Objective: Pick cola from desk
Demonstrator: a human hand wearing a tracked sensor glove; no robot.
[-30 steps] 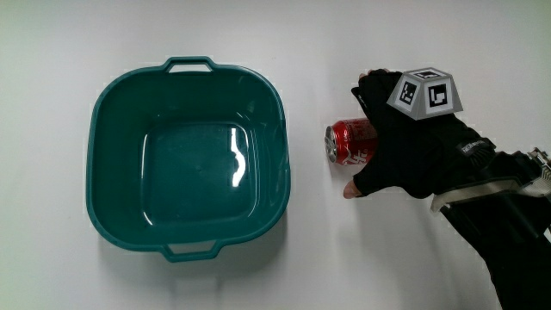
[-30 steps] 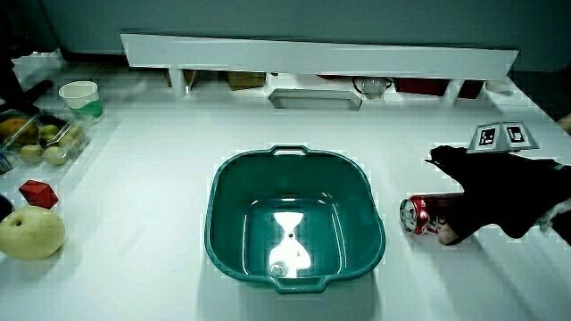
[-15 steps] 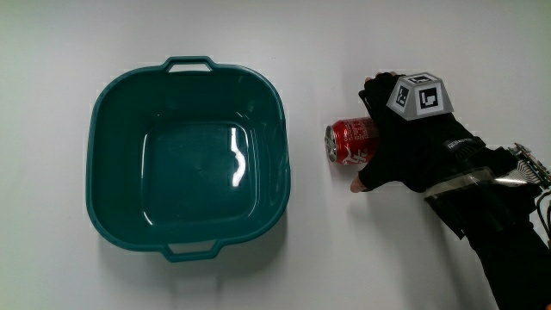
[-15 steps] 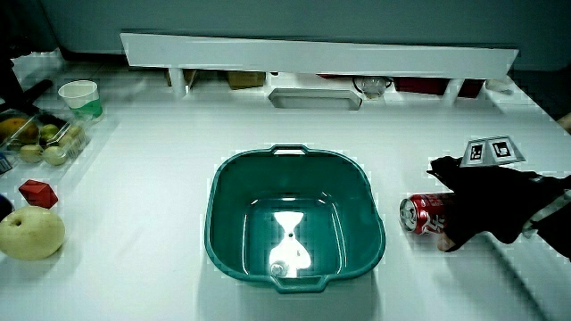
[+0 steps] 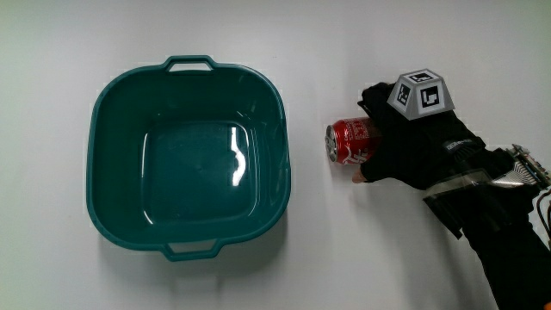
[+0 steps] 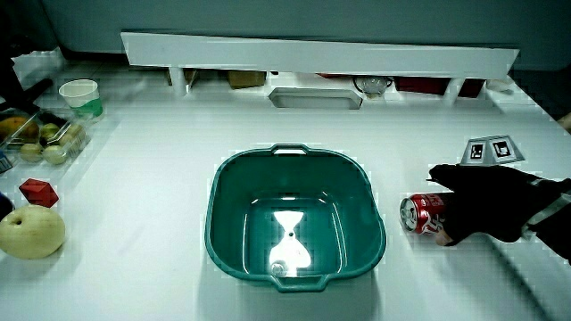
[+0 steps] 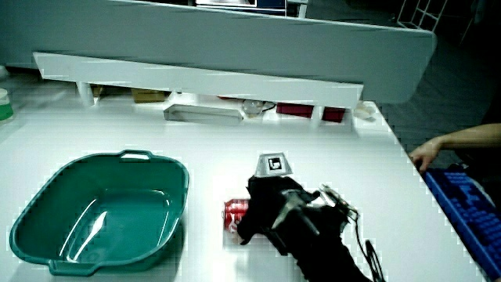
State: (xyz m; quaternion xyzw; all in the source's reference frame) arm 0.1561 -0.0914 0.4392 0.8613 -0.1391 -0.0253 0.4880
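The hand [image 5: 411, 142] closes its fingers around the cola can [image 5: 349, 141], which lies on its side on the table [image 5: 344, 250] beside the basin [image 5: 188, 155], ready for lifting.

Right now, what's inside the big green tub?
Nothing. The green tub holds no objects; in the main view and in a side view only light reflects off its shiny floor. The cola can lies beside it on the table, under the hand.
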